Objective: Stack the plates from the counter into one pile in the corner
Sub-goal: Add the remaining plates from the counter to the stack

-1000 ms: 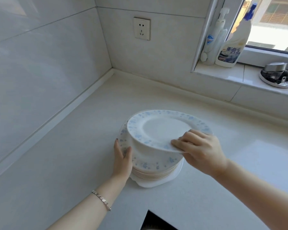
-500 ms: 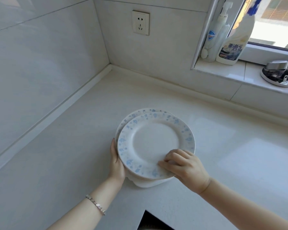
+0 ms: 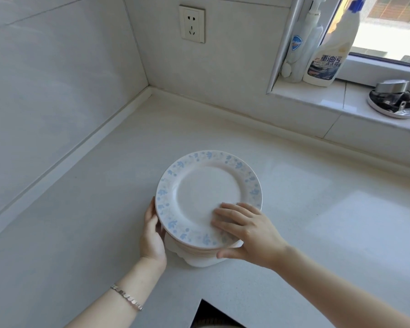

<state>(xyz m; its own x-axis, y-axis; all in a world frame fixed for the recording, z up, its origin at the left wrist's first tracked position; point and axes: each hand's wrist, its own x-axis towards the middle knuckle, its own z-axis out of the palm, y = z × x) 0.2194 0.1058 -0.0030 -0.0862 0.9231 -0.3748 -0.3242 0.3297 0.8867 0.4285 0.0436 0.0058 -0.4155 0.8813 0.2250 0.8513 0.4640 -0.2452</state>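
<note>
The spray bottle [image 3: 330,52] on the window sill [image 3: 317,95] carried a label with large Chinese characters "重油污" and a smaller line under them that seemed to read "清洗剂"; the small Latin print beside it was too blurred to read. The pump bottle [image 3: 302,47] next to it had a round blue logo, but its letters could not be read. The wall socket [image 3: 192,24] showed no text.
</note>
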